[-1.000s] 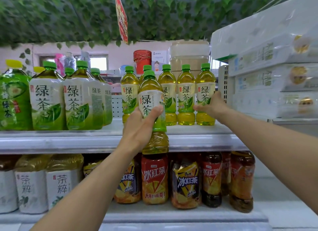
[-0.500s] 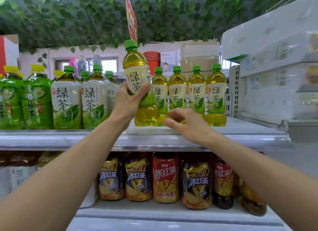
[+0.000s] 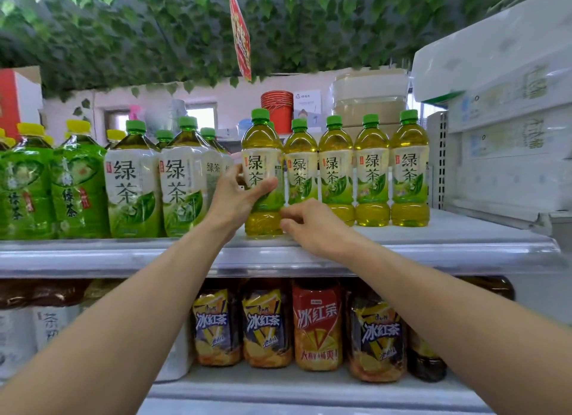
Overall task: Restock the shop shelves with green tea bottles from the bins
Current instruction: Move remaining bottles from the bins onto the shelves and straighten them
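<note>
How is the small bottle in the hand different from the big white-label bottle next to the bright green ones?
The small bottle is slim; the big bottle is much wider. The left hand grips the small bottle; no hand touches the big bottle. The small bottle's tea looks bright yellow, while the big bottle's looks darker at the neck. Both have green caps and white-and-green labels with the same writing.

We count five small green tea bottles (image 3: pixel 335 173) up front, four big green tea bottles (image 3: pixel 133 182), four readable iced tea bottles (image 3: pixel 317 325).
</note>
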Available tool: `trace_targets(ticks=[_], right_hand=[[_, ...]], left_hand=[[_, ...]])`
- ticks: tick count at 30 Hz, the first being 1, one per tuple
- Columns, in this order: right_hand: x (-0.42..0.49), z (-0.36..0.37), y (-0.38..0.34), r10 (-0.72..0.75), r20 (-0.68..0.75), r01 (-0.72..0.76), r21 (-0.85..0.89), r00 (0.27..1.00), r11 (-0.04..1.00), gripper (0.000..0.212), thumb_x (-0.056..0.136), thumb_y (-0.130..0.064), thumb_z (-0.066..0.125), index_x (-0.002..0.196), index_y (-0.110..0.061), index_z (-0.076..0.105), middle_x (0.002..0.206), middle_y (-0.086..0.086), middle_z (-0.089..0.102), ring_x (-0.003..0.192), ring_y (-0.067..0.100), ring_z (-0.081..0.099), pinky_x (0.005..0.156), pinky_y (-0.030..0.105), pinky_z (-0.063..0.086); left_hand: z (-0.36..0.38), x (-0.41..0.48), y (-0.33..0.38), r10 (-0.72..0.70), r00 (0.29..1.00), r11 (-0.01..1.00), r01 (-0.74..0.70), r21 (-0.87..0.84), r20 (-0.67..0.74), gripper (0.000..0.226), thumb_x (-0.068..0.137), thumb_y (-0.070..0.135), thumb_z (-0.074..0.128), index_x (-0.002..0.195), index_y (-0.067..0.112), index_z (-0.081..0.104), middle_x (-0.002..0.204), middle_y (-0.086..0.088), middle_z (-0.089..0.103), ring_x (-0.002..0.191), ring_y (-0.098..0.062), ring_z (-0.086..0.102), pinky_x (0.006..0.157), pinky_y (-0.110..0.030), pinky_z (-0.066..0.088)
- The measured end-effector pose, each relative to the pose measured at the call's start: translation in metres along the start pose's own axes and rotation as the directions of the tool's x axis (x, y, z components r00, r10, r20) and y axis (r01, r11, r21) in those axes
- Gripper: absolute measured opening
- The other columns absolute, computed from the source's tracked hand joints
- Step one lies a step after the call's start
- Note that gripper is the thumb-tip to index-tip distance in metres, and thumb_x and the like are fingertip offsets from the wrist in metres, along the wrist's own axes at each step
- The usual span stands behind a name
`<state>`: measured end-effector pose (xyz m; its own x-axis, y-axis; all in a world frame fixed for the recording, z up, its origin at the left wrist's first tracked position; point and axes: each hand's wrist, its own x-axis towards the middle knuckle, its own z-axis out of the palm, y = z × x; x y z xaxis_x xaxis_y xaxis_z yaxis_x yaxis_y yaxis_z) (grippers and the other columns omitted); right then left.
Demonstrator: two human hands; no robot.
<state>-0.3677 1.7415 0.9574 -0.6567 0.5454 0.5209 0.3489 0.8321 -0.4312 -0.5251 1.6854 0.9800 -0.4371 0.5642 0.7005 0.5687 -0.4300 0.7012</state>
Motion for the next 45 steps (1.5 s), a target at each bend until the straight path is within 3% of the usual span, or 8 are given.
trace_targets(ticks=[9,13,16,19,25,35,40,45], right_hand=[[-0.002,-0.002,0.002,-0.009,0.065,0.011,-0.033,0.998,0.999,0.048,0.101,-0.037,0.051,0.146,-0.02,0.048,0.148,-0.001,0.052,0.135,0.019,0.048,0.112,0.047,0.038],[-0.02,-0.004,0.003,-0.061,-0.049,0.041,-0.332,0.997,0.943,0.05,0.102,-0.045,0.045,0.145,-0.022,0.046,0.147,0.003,0.051,0.132,0.026,0.049,0.105,0.045,0.042],[-0.051,-0.002,0.011,-0.127,-0.195,0.038,-0.403,0.973,0.914,0.055,0.101,-0.047,0.044,0.15,-0.022,0.039,0.151,0.004,0.045,0.137,0.027,0.042,0.111,0.044,0.033],[-0.095,0.003,0.024,-0.202,-0.265,0.064,-0.45,0.943,0.891,0.056,0.1,-0.042,0.05,0.15,-0.018,0.04,0.152,0.005,0.043,0.141,0.025,0.036,0.115,0.043,0.026],[-0.193,0.034,0.05,-0.351,-0.309,0.13,-0.559,0.884,0.819,0.048,0.092,-0.033,0.055,0.134,-0.01,0.06,0.123,0.007,0.066,0.111,0.027,0.063,0.094,0.043,0.048],[-0.323,0.123,0.113,0.022,0.028,-0.006,-0.477,0.999,0.879,0.049,0.083,-0.027,0.077,0.127,-0.009,0.065,0.125,0.017,0.065,0.108,0.037,0.065,0.087,0.047,0.052],[-0.377,0.164,0.15,0.256,0.191,-0.158,-0.416,0.948,0.896,0.051,0.091,-0.034,0.067,0.135,-0.011,0.059,0.137,0.015,0.057,0.12,0.036,0.058,0.095,0.047,0.047],[-0.451,0.22,0.193,0.479,0.37,-0.347,-0.369,0.796,0.862,0.054,0.102,-0.042,0.043,0.151,-0.02,0.036,0.152,0.004,0.038,0.136,0.026,0.04,0.104,0.038,0.038]], left_hand=[[0.003,-0.004,-0.006,0.041,0.998,0.987,-0.034,0.157,-0.044,0.04,0.09,0.044,0.069,0.12,0.023,0.054,0.103,0.012,0.064,0.102,-0.013,0.063,0.08,-0.019,0.053],[0.002,-0.027,-0.004,0.063,0.998,0.897,-0.061,0.437,0.01,0.073,0.097,0.062,0.044,0.155,0.02,0.026,0.15,-0.003,0.049,0.137,-0.023,0.046,0.111,-0.047,0.041],[0.001,-0.073,-0.002,0.195,0.981,0.781,-0.163,0.603,0.014,0.079,0.099,0.059,0.042,0.16,0.019,0.01,0.159,-0.008,0.035,0.146,-0.024,0.032,0.115,-0.043,0.031],[0.004,-0.127,-0.003,0.301,0.952,0.658,-0.244,0.712,0.048,0.075,0.099,0.058,0.038,0.158,0.015,0.022,0.154,-0.009,0.041,0.142,-0.026,0.035,0.117,-0.043,0.028],[0.021,-0.226,-0.023,0.332,0.936,0.599,-0.303,0.741,0.114,0.069,0.094,0.055,0.044,0.145,0.009,0.048,0.125,-0.01,0.064,0.114,-0.031,0.06,0.095,-0.044,0.047],[0.055,-0.372,-0.099,-0.106,0.903,0.557,-0.293,0.778,0.416,0.066,0.091,0.056,0.043,0.137,0.011,0.059,0.119,-0.009,0.068,0.106,-0.033,0.064,0.092,-0.045,0.048],[0.078,-0.438,-0.146,-0.331,0.806,0.634,-0.196,0.748,0.491,0.062,0.094,0.052,0.059,0.144,0.015,0.051,0.131,-0.006,0.06,0.12,-0.032,0.056,0.106,-0.045,0.039],[0.097,-0.52,-0.202,-0.586,0.61,0.627,-0.076,0.775,0.534,0.066,0.099,0.059,0.041,0.155,0.026,0.029,0.148,0.003,0.044,0.135,-0.021,0.042,0.114,-0.035,0.027]])
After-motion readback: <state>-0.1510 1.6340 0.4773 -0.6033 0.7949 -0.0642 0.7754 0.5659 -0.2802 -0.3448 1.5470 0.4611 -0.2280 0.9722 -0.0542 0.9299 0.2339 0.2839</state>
